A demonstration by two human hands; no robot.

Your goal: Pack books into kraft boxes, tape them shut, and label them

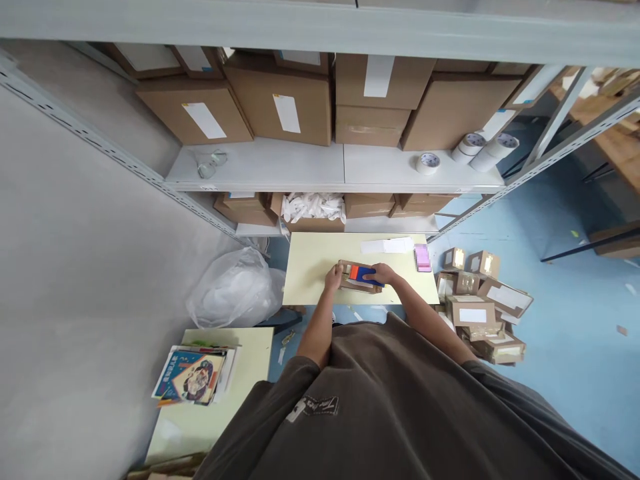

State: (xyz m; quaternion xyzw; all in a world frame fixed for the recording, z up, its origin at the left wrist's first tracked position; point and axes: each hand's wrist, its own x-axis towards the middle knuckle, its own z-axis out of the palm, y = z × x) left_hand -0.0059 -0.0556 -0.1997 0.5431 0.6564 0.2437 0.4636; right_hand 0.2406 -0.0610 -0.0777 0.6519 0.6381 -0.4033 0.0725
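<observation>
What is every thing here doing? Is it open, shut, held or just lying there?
Small brown cardboard box: on the pale yellow table, held at both ends.
Left hand: gripping the box's left end.
Right hand: fingers closed on the red-and-blue tape dispenser, pressed on the box.
Pink pad: lying flat on the table.
Labelled parcels: shut, heaped on the blue floor.
White tape rolls: lying on the grey shelf.
</observation>
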